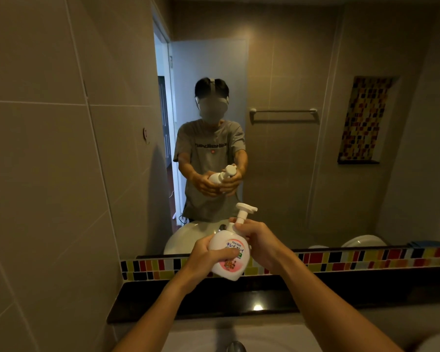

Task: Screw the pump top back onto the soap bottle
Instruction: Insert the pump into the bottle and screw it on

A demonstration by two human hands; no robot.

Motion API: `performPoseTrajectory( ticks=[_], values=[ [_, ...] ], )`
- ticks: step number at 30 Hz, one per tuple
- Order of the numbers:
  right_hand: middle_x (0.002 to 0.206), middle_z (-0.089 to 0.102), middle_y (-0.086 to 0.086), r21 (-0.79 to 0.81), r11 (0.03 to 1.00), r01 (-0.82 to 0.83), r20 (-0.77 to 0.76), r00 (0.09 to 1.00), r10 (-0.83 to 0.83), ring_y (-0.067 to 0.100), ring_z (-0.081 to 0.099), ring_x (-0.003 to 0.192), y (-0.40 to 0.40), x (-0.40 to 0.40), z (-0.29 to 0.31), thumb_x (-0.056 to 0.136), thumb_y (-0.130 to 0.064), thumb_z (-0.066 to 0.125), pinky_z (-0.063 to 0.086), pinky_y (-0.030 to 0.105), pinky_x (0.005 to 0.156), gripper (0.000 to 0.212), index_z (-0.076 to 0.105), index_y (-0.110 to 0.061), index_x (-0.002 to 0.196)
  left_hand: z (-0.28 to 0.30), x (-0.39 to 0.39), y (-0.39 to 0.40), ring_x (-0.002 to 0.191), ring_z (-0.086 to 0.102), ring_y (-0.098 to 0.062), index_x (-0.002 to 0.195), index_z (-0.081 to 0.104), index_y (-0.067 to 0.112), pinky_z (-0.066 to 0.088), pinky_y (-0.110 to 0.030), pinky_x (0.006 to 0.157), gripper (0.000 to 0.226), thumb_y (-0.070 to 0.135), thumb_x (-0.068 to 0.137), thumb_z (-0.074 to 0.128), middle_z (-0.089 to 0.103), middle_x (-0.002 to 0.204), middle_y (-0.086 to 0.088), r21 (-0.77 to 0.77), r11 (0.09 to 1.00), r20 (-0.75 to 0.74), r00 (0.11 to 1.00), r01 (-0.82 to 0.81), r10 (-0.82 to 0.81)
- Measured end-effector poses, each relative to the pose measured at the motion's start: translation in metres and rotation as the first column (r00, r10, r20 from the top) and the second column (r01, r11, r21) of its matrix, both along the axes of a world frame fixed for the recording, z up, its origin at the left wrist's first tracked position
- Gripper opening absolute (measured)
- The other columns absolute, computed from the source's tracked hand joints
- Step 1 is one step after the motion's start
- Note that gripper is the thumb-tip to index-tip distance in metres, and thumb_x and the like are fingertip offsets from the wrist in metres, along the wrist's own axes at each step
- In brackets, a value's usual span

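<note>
A white soap bottle (230, 260) with a pink and blue label is held in the air in front of the mirror, above the dark counter. My left hand (207, 257) wraps around its body from the left. The white pump top (244, 212) sits on the bottle's neck, tilted slightly right, its nozzle pointing right. My right hand (257, 240) grips the collar at the base of the pump with thumb and fingers. Whether the collar is fully seated is hidden by my fingers.
A large mirror (290, 148) faces me and reflects a person holding the same bottle. A mosaic tile strip (366, 257) runs under it, above a black counter ledge (239, 301). A white basin (239, 336) and tap (235, 346) lie below. A tiled wall (48, 174) stands at the left.
</note>
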State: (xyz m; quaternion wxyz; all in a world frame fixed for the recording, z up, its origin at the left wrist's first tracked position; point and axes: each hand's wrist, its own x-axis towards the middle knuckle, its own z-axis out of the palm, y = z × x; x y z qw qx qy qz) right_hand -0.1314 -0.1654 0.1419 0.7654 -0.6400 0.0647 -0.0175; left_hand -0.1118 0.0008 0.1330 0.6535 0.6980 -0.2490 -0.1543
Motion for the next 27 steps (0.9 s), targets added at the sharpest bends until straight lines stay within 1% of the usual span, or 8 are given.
performPoseTrajectory(
  ticks=[3, 5, 8, 14, 20, 22, 25, 27],
  values=[
    [0.106, 0.068, 0.016, -0.021, 0.999, -0.032, 0.011, 0.999, 0.032, 0.032, 0.063, 0.099, -0.002, -0.002, 0.005, 0.080, -0.027, 0.068, 0.049, 0.049, 0.093, 0.041, 0.068, -0.013, 0.118, 0.003, 0.000, -0.002, 0.089, 0.069, -0.021, 0.098, 0.058, 0.030, 0.058, -0.022, 0.066, 0.027, 0.025, 0.076, 0.074, 0.069, 0.096, 0.000, 0.032, 0.999, 0.018, 1.000, -0.021, 0.021],
    [0.102, 0.070, 0.014, -0.067, 0.998, 0.006, 0.011, 1.000, -0.006, 0.028, 0.067, 0.093, 0.001, -0.004, 0.007, 0.090, -0.026, 0.064, 0.053, 0.044, 0.087, 0.032, 0.068, -0.013, 0.118, 0.000, 0.000, -0.006, 0.088, 0.068, -0.019, 0.098, 0.056, 0.032, 0.058, -0.021, 0.064, 0.031, 0.026, 0.074, 0.076, 0.068, 0.096, 0.003, 0.032, 0.997, 0.042, 0.997, -0.073, 0.072],
    [0.095, 0.074, 0.012, -0.096, 0.993, 0.066, 0.008, 0.998, -0.066, 0.025, 0.072, 0.083, 0.005, -0.005, 0.008, 0.091, -0.026, 0.066, 0.055, 0.037, 0.072, 0.032, 0.069, -0.008, 0.116, -0.007, -0.004, -0.011, 0.088, 0.068, -0.017, 0.101, 0.056, 0.030, 0.058, -0.022, 0.064, 0.035, 0.027, 0.073, 0.077, 0.067, 0.098, 0.002, 0.004, 0.991, 0.052, 0.990, -0.132, 0.131],
    [0.101, 0.075, 0.017, -0.177, 0.972, 0.152, 0.024, 0.988, -0.150, 0.024, 0.071, 0.087, 0.016, -0.008, 0.013, 0.087, -0.022, 0.072, 0.054, 0.031, 0.067, 0.032, 0.073, -0.002, 0.112, -0.018, -0.012, -0.019, 0.088, 0.063, -0.015, 0.110, 0.053, 0.023, 0.051, -0.018, 0.063, 0.048, 0.027, 0.071, 0.079, 0.062, 0.105, -0.001, -0.022, 0.957, 0.103, 0.952, -0.289, 0.289],
    [0.103, 0.076, 0.019, -0.203, 0.943, 0.263, 0.033, 0.964, -0.262, 0.035, 0.071, 0.100, 0.025, -0.004, 0.016, 0.082, -0.021, 0.077, 0.057, 0.040, 0.080, 0.026, 0.077, -0.004, 0.103, -0.019, -0.015, -0.024, 0.097, 0.056, -0.016, 0.117, 0.046, 0.023, 0.047, -0.014, 0.068, 0.055, 0.028, 0.072, 0.078, 0.055, 0.111, 0.000, -0.001, 0.924, 0.154, 0.913, -0.383, 0.378],
    [0.101, 0.076, 0.017, -0.211, 0.936, 0.282, 0.054, 0.959, -0.277, 0.033, 0.072, 0.098, 0.029, -0.005, 0.016, 0.082, -0.025, 0.078, 0.058, 0.041, 0.081, 0.030, 0.076, -0.005, 0.103, -0.015, -0.018, -0.026, 0.097, 0.053, -0.014, 0.122, 0.046, 0.019, 0.048, -0.020, 0.076, 0.057, 0.028, 0.074, 0.077, 0.052, 0.110, 0.001, 0.014, 0.909, 0.156, 0.899, -0.417, 0.410],
    [0.096, 0.076, 0.014, -0.243, 0.935, 0.260, 0.101, 0.965, -0.243, 0.027, 0.073, 0.086, 0.029, -0.007, 0.019, 0.081, -0.034, 0.078, 0.058, 0.036, 0.074, 0.036, 0.075, -0.006, 0.105, -0.009, -0.020, -0.022, 0.091, 0.063, -0.020, 0.112, 0.052, 0.019, 0.054, -0.027, 0.076, 0.043, 0.026, 0.076, 0.074, 0.062, 0.110, -0.006, -0.046, 0.931, 0.033, 0.931, -0.361, 0.362],
    [0.100, 0.072, 0.017, -0.104, 0.981, 0.163, 0.047, 0.986, -0.159, 0.028, 0.069, 0.086, 0.023, -0.007, 0.025, 0.085, -0.038, 0.072, 0.057, 0.040, 0.078, 0.035, 0.073, -0.011, 0.106, -0.005, -0.021, -0.015, 0.087, 0.070, -0.025, 0.107, 0.059, 0.016, 0.059, -0.031, 0.070, 0.040, 0.029, 0.072, 0.074, 0.069, 0.104, -0.013, -0.144, 0.968, -0.130, 0.973, -0.207, 0.189]
  ],
)
